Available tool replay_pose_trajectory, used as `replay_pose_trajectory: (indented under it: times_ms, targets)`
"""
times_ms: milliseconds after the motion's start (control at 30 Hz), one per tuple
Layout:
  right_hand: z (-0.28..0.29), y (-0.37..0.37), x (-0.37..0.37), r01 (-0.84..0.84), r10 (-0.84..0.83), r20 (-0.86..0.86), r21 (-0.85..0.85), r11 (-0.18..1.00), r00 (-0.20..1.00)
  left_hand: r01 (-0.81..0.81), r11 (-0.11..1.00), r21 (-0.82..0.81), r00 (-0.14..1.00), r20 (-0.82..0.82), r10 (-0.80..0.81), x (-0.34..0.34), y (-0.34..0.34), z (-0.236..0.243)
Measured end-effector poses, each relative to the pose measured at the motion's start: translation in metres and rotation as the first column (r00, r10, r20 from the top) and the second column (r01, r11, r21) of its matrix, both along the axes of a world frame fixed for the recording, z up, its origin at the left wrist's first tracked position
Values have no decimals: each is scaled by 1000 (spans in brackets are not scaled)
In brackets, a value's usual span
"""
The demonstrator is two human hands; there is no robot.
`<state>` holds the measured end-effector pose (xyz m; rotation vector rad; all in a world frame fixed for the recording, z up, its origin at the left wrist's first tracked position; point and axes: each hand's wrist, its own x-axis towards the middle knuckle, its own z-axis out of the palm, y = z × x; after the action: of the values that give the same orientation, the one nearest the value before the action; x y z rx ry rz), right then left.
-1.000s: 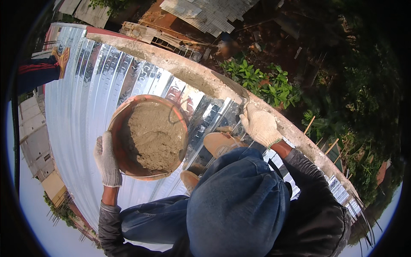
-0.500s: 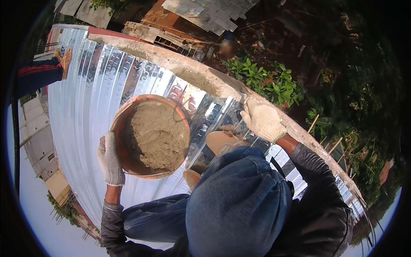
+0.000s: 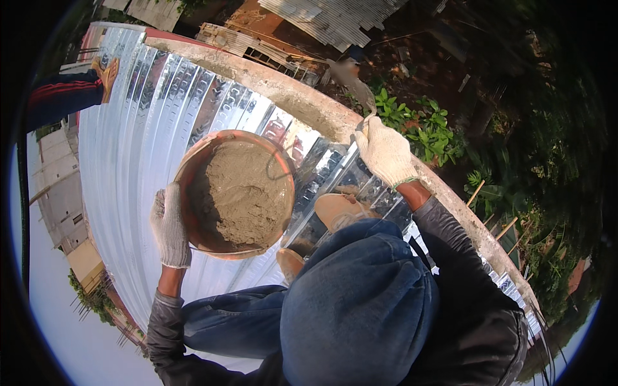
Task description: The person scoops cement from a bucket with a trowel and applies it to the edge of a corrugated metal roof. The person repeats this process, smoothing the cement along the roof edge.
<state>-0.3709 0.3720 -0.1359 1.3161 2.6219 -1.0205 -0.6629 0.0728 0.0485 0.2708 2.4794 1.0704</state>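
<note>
My gloved left hand (image 3: 168, 228) is closed on the left rim of an orange bucket (image 3: 233, 251) holding wet grey mortar (image 3: 238, 193), with my thumb along the outside. My gloved right hand (image 3: 385, 151) grips a trowel (image 3: 362, 93) whose mortar-smeared blade is raised over the outer edge of the concrete ledge (image 3: 309, 106). The bucket sits over shiny corrugated metal sheeting (image 3: 135, 161), left of my right shoe (image 3: 338, 209).
Another person's sandalled foot and dark trouser leg (image 3: 64, 96) are on the sheeting at left. Beyond the ledge is a drop to plants (image 3: 438, 128), dirt and rusty roofs (image 3: 328, 19). Bamboo poles (image 3: 476, 193) stick up at right. Buildings (image 3: 58, 186) show at far left.
My right hand has risen, and the trowel's blade now shows above the ledge where it was hidden before. My left hand and the bucket appear slightly higher in the picture.
</note>
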Motion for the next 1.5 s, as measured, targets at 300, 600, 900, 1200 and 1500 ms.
replay_pose_trajectory:
  times_ms: [300, 600, 900, 1200, 1500]
  targets:
    - [-4, 9, -59, -228, 233, -74, 78, 971, 970, 5, 1000, -8, 1000, -1, -5, 1, 2, 0]
    - [-11, 16, -98, -320, 344, -168, 154, 935, 924, 12, 1000, 7, 1000, 4, -13, -6, -8, -5]
    - [-8, 27, -129, -289, 296, -50, 107, 951, 954, 18, 999, -30, 1000, -2, -18, -8, -13, -9]
    - [0, 40, -193, -370, 379, -85, 102, 923, 922, 1, 1000, 2, 1000, -25, -1, -3, -8, -8]
    - [-6, 16, -226, -335, 346, -187, 88, 938, 919, 14, 999, -30, 999, -51, -16, -5, -14, -9]
